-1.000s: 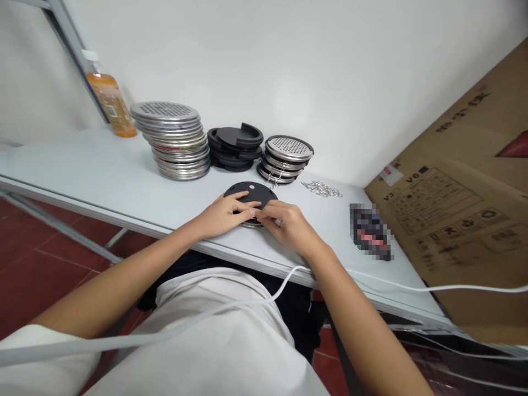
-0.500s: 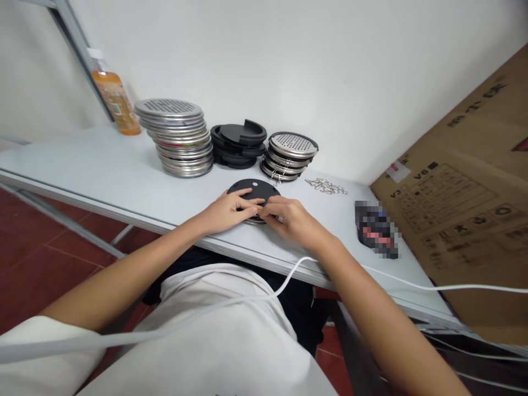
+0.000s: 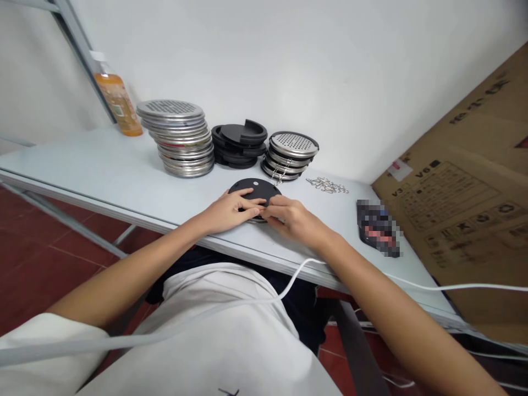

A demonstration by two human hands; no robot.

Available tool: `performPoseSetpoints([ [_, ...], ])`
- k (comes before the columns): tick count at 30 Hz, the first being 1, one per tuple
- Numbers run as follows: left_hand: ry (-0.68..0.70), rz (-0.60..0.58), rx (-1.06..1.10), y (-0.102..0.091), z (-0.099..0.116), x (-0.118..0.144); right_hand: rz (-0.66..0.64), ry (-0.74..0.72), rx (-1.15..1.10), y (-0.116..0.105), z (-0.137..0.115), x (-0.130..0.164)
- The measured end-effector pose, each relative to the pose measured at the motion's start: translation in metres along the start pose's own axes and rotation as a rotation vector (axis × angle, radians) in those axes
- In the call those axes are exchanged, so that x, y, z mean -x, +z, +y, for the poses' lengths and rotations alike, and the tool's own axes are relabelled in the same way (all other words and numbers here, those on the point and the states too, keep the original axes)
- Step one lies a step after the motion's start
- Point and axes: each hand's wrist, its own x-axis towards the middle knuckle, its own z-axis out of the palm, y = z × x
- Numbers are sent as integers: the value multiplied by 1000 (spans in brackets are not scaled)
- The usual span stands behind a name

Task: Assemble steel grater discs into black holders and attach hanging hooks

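A round black disc (image 3: 256,189) with a small white spot lies flat on the pale table (image 3: 103,170), over a metal ring whose edge shows beneath it. My left hand (image 3: 229,211) rests on the disc's near left edge, fingers pressing on it. My right hand (image 3: 291,218) meets it at the near right edge, fingertips pinched at the disc's rim. What the fingertips pinch is hidden. Both hands touch each other over the disc.
Behind the disc stand a tall stack of perforated metal discs (image 3: 179,137), a stack of black lids (image 3: 239,144) and a shorter metal stack (image 3: 291,155). Small metal clips (image 3: 328,185) lie right. An orange bottle (image 3: 117,99), a blurred dark object (image 3: 377,228), a cardboard box (image 3: 466,203) and a white cable (image 3: 433,287) are around.
The view has shifted slightly, so everything sits a little further right and higher. Both hands stay on the black disc with only small finger movements.
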Motion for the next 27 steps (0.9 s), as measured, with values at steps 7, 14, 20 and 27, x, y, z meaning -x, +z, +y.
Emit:
performPoseSetpoints([
  [7, 23, 13, -18, 1, -4, -1, -3, 3, -16, -1, 0, 0],
  [14, 34, 3, -44, 1, -5, 0, -146, -26, 40, -15, -4, -9],
  [20, 33, -25, -40, 1, -6, 0, -193, -122, 187, -18, -3, -13],
  [27, 53, 7, -142, 3, -7, 0, -249, -161, 400, -13, -10, -16],
])
